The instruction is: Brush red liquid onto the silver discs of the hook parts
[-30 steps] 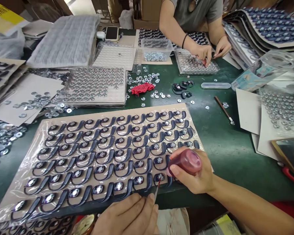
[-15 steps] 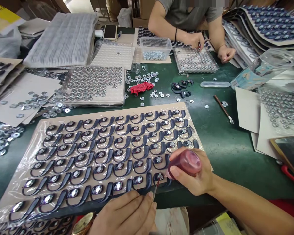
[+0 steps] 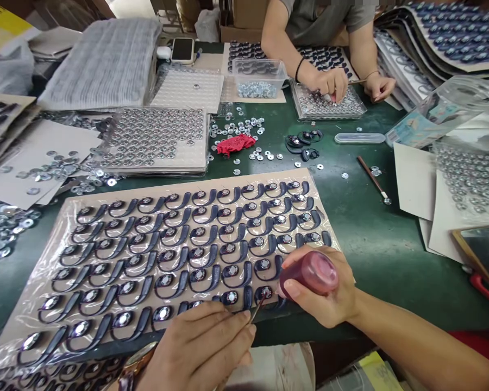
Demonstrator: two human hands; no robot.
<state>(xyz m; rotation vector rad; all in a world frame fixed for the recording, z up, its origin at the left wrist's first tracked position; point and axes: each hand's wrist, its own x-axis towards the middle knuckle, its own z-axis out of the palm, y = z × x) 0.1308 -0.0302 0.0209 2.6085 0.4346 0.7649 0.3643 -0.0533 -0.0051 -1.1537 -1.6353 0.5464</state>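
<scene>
A card sheet (image 3: pixel 106 196) covered with clear film carries rows of dark hook-shaped pieces, each with a round silver disc. My right hand (image 3: pixel 330 304) is wrapped round a squeeze bottle (image 3: pixel 309 273) of dark pink liquid, tipped so its nozzle end points down-left at the sheet's near right part. My left hand (image 3: pixel 204 342) pinches a thin pointed tool (image 3: pixel 257 310), whose tip is at the disc of a hook-shaped piece (image 3: pixel 264 294) in the nearest row. The bottle's nozzle is close to that same piece; whether it touches, I cannot tell.
Loose silver discs (image 3: pixel 6 228) lie at left, beside a stacked tray of discs (image 3: pixel 155 136). A crumpled red wrapper (image 3: pixel 235 144), a brown stick (image 3: pixel 372 179) and loose hooks (image 3: pixel 303 144) lie beyond the sheet. Opposite, a co-worker's hands (image 3: pixel 332 85) work over another disc tray (image 3: pixel 330 111).
My left hand has shifted slightly left and up, its fingers lying flatter around the tool. The bottle has hardly moved. The co-worker's hand has moved a little right and down over the tray.
</scene>
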